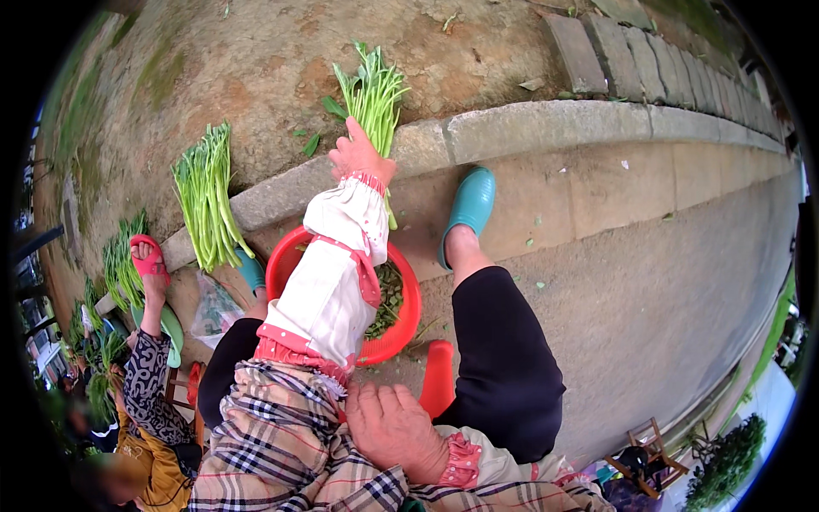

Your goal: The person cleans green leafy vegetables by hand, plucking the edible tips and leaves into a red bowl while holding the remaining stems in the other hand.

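My left hand (361, 156) reaches forward to the stone curb, closed around a bundle of long green leafy stems (374, 98). The bundle's leafy tips point away over the dirt, and a few stem ends hang below my wrist. The fingers' undersides are hidden. My right hand (394, 429) lies flat on my plaid clothing, fingers stretched out, with nothing visible in it. Beneath my left forearm stands a red plastic basin (408, 320) with loose green leaves (386, 299) inside; my white sleeve covers part of it.
Another green stem bundle (206, 200) leans over the curb (546, 126) to the left. A clear plastic bag (215, 309) lies below it. My teal clog (472, 203) stands right of the basin. At far left sits another person in a red sandal (150, 258), near more greens (125, 260).
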### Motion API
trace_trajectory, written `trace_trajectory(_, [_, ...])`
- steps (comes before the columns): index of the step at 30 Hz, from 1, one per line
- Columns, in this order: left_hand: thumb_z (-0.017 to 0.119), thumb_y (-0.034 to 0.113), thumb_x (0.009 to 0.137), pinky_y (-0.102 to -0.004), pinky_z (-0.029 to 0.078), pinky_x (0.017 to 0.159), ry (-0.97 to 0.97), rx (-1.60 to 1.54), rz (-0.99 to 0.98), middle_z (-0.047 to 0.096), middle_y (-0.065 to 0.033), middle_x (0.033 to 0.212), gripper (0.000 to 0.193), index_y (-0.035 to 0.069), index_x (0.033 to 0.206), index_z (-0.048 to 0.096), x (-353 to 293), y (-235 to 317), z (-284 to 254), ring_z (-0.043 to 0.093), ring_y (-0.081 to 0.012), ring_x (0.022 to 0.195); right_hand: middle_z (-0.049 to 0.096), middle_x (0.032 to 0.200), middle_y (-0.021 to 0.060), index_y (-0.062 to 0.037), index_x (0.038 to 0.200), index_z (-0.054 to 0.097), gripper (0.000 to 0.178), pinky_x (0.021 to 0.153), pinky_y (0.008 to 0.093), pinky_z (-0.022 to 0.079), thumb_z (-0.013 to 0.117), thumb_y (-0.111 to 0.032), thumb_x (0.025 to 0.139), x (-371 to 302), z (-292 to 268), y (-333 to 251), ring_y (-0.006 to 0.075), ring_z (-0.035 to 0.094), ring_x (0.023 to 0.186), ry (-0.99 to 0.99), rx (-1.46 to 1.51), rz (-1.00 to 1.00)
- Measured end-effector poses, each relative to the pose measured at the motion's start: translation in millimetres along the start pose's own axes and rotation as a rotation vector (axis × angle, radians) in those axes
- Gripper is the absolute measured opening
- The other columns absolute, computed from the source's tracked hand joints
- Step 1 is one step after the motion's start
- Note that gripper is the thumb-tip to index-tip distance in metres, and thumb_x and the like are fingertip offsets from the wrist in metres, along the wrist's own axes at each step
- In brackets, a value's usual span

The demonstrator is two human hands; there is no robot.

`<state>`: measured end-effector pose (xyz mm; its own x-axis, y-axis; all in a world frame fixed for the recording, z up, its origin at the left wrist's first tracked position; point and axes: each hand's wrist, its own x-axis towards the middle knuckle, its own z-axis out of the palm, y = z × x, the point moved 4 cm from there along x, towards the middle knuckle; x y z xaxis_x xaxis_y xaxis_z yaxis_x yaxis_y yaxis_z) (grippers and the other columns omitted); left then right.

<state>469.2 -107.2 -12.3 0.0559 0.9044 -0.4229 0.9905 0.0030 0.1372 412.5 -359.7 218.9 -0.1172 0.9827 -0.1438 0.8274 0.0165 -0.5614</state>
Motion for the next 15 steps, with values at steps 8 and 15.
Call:
trace_trajectory(8, [0.075, 0.014, 0.061, -0.0457, 0.045, 0.090, -0.052, -0.086, 0.064, 0.050, -0.0193, 0.115, 0.095, 0.019, 0.137, 0.020, 16.7, -7.4, -3.6, 0.051, -0.0385, 0.107, 0.059, 0.088, 0.0142, 0.0019, 0.106, 0.057, 0.036, 0.067, 0.0345, 0.043, 0.050, -0.018, 0.078, -5.7, -2.6, 1.7, 0.0218, 0.055, 0.073, 0.011, 0.010, 0.001])
trace_trajectory(15, [0.075, 0.014, 0.058, -0.0356, 0.044, 0.092, -0.071, -0.420, 0.170, 0.058, -0.0180, 0.115, 0.096, 0.014, 0.138, 0.021, 32.2, -29.3, -1.7, 0.057, -0.0314, 0.106, 0.058, 0.088, 0.0144, 0.0018, 0.107, 0.057, 0.036, 0.067, 0.0349, 0.043, 0.050, -0.018, 0.078, -8.4, -1.5, 2.5, 0.0223, 0.055, 0.073, 0.038, 0.019, 0.001])
